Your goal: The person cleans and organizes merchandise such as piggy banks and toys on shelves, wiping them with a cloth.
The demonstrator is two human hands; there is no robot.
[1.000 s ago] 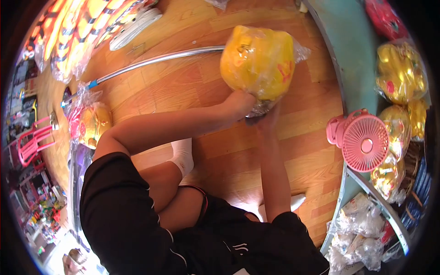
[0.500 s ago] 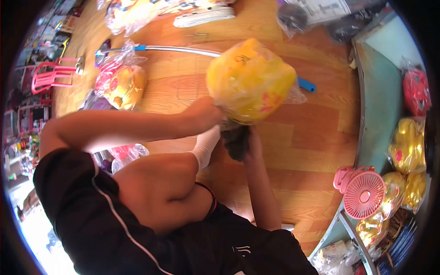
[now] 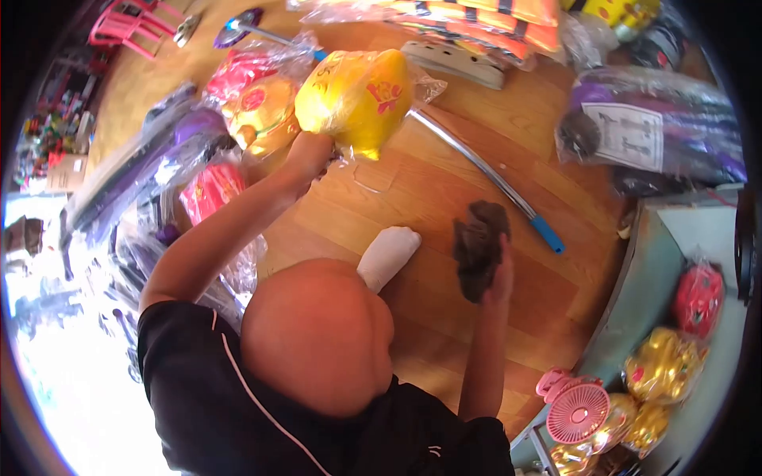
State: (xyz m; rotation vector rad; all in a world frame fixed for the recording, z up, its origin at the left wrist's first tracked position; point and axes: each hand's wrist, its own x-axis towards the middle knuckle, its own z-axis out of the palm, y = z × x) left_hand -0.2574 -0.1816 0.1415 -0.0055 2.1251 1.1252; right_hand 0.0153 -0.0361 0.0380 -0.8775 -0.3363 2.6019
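Note:
My left hand (image 3: 308, 155) grips the underside of a yellow plastic-wrapped piggy bank (image 3: 355, 97) and holds it out to the upper left, above the wooden floor (image 3: 413, 190). My right hand (image 3: 500, 274) holds a dark grey cloth (image 3: 479, 247), apart from the yellow bank. A gold and red wrapped figure (image 3: 258, 115) lies just left of the yellow bank. My bent knee and white sock (image 3: 386, 255) sit between the two arms.
A metal pole with a blue end (image 3: 488, 176) lies across the floor. Wrapped bags (image 3: 651, 139) crowd the top and left. A teal shelf (image 3: 659, 262) at right holds red (image 3: 697, 297) and gold figures (image 3: 663, 365); a pink fan (image 3: 577, 411) clips below it.
My left hand has carried the yellow bank up and to the left, toward the wrapped figures. My right hand has come off it, keeping the cloth. My view has swung left.

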